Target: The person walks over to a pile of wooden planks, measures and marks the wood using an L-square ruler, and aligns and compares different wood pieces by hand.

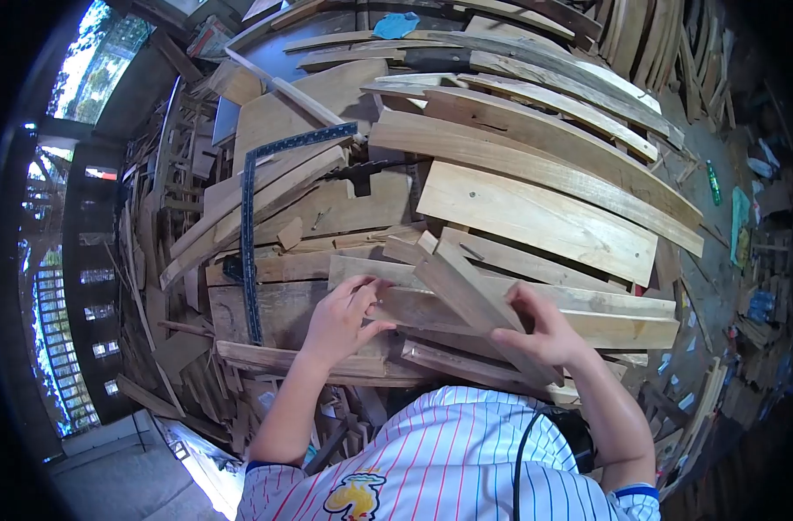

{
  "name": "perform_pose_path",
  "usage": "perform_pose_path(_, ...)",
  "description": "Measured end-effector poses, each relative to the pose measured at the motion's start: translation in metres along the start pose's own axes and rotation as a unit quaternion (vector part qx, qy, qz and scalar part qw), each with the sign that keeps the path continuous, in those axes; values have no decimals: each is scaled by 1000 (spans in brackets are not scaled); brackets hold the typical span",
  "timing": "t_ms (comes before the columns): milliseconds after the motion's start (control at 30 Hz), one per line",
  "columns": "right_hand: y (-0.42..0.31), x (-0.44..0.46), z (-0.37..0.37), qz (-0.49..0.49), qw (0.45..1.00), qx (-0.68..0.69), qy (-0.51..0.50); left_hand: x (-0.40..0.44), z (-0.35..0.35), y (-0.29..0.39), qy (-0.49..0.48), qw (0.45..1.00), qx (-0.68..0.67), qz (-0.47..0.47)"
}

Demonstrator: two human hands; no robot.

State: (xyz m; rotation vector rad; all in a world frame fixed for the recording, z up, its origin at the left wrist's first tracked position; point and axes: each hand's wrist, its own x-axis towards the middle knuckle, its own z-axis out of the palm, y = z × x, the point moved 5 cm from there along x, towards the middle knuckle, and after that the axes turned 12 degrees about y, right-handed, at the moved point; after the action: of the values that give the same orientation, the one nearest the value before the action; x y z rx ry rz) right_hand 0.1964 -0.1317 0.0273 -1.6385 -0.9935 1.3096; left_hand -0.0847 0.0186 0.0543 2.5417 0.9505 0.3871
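Observation:
My right hand (544, 330) grips a short wooden batten (476, 295) between thumb and fingers. The batten slants across a longer wooden board (605, 327), its notched-looking far end pointing up and left. My left hand (349, 319) is near that board's left end, thumb and fingers apart, fingertips at or just above the wood; contact is hard to tell. Left of it, a dark metal framing square (250, 234) lies over the workbench (270, 313). Another narrow wooden strip (466, 362) lies just in front of my body.
A wide pale plank (535, 221) and several long boards (535, 156) lie stacked beyond my hands. A blue cloth (396, 25) rests at the back. Scrap wood (188, 360) crowds the left side. A green bottle (713, 184) lies on the floor at right.

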Motion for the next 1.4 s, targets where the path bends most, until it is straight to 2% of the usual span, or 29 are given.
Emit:
perform_pose_path(33,-1,5,4,35,999,-29,-21,-1,-1,0,3,1000,1,-6)
perform_pose_path(133,-9,7,4,-5,998,-60,-24,-1,-1,0,-1,998,-38,-44)
perform_pose_path(200,-11,7,6,-7,998,-66,-17,3,-4,7,34,999,-6,22)
perform_pose_path(300,-14,10,5,2,996,-89,-11,9,-12,20,28,1000,-8,11)
perform_pose_path(433,-13,13,5,-1,995,-97,-15,6,-2,7,30,999,-11,-19)
perform_pose_path(500,-12,14,5,2,995,-99,-14,11,-10,13,125,992,-14,-22)
perform_pose_path(533,-11,15,4,7,995,-99,-10,9,-9,16,125,992,-14,-22)
perform_pose_path(600,-7,16,5,-2,997,-77,-6,2,-10,10,173,964,-133,-155)
perform_pose_path(633,-5,15,6,-11,998,-55,-3,3,-8,12,169,964,-134,-154)
perform_pose_path(733,-6,14,6,-37,997,-61,0,5,6,3,144,889,-329,-283)
perform_pose_path(867,-12,13,5,2,997,-78,-18,5,17,1,139,887,-323,-299)
perform_pose_path(967,-12,13,5,-9,997,-76,-14,4,21,-5,163,891,-291,-307)
perform_pose_path(1067,-6,14,4,-19,997,-77,-11,11,17,-3,168,924,-239,-248)
perform_pose_path(1233,-3,15,4,-8,997,-82,-13,14,26,-7,190,889,-278,-309)
perform_pose_path(1400,-7,15,4,-5,997,-71,-12,21,23,0,192,897,-253,-307)
